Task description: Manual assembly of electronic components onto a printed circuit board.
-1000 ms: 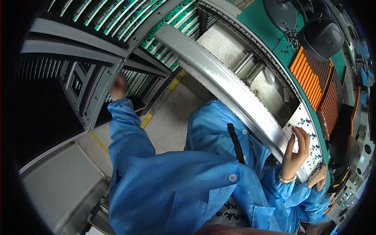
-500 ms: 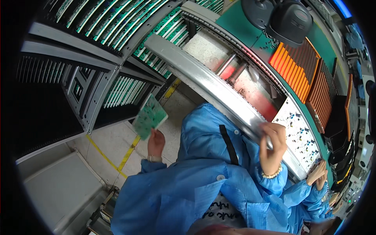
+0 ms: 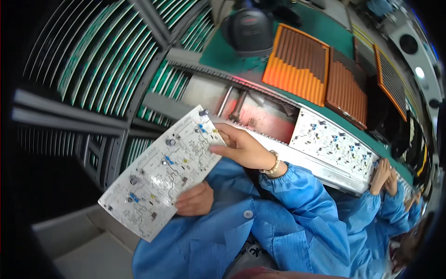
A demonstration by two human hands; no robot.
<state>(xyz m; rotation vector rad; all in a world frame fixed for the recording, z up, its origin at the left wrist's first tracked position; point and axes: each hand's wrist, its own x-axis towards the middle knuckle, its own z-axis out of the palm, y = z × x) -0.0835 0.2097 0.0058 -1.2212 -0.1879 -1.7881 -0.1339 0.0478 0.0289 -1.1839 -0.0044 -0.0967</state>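
A white circuit board [image 3: 153,186] with blue, black and yellow parts on its face is held tilted in front of my body. My left hand [image 3: 195,200] grips its lower edge, fingers curled over the front. At the upper right end, my right hand [image 3: 239,148] pinches the edge, thumb on the face and the other fingers partly behind the board. A beaded bracelet circles the right wrist. To the right, another populated white circuit board [image 3: 332,144] lies on the conveyor line [image 3: 320,168].
Racks of green boards [image 3: 109,60] stand at the left, above a grey bin [image 3: 93,253]. Brown and orange slotted trays [image 3: 297,60] rest on the green bench [image 3: 218,49] beside a black device [image 3: 251,30]. A co-worker's hands [image 3: 383,176] work at the right.
My left hand has brought a board up from the left; its green side showed before, its white side now. My right hand has left the conveyor rail and taken hold of the board.
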